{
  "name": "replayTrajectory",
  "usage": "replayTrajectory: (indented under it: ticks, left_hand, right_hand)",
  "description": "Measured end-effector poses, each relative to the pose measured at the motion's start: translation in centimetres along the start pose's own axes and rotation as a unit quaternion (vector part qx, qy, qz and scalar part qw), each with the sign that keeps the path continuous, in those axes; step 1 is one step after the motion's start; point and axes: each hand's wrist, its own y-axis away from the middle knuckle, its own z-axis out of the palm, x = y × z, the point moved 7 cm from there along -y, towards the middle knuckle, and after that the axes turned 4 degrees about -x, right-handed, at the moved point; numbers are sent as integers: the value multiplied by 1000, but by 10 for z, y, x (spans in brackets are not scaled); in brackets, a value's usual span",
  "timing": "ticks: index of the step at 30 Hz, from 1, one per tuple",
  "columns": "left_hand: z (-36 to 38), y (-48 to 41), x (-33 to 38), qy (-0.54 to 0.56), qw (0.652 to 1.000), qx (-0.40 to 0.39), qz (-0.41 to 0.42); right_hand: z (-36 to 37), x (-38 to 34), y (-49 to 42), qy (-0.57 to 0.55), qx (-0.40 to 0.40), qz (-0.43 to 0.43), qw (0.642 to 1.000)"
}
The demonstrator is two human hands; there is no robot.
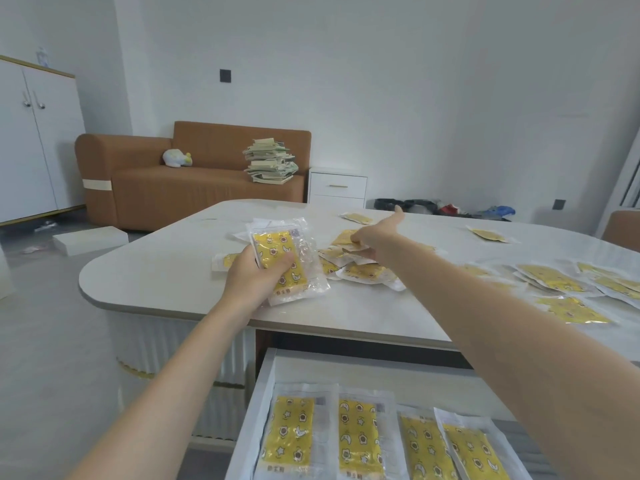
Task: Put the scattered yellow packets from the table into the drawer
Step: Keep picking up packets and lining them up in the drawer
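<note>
Yellow packets (571,308) lay scattered across the white table (156,271): a loose pile (363,270) near the middle, a spread along the right side, and two singles farther back. The left hand (252,277) gripped a stack (287,244) of packets above the near part of the table, with the fingers curled behind it and the thumb pressed across the top packet's face. The right hand (375,237) was extended over the pile, its fingertips (356,239) bent down onto a packet there and its thumb raised clear. Whether it had hold of that packet could not be determined. Below the table edge the drawer (266,393) stood open. Four packets (358,438) lay flat inside it, side by side, the rightmost overlapping its neighbour.
</note>
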Motion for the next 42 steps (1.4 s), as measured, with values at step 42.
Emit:
replayTrajectory:
  ticks: [42]
  left_hand:
    - [-3, -2, -2, 94, 995, -4, -15]
  right_hand:
    - [15, 1, -12, 58, -49, -120, 990]
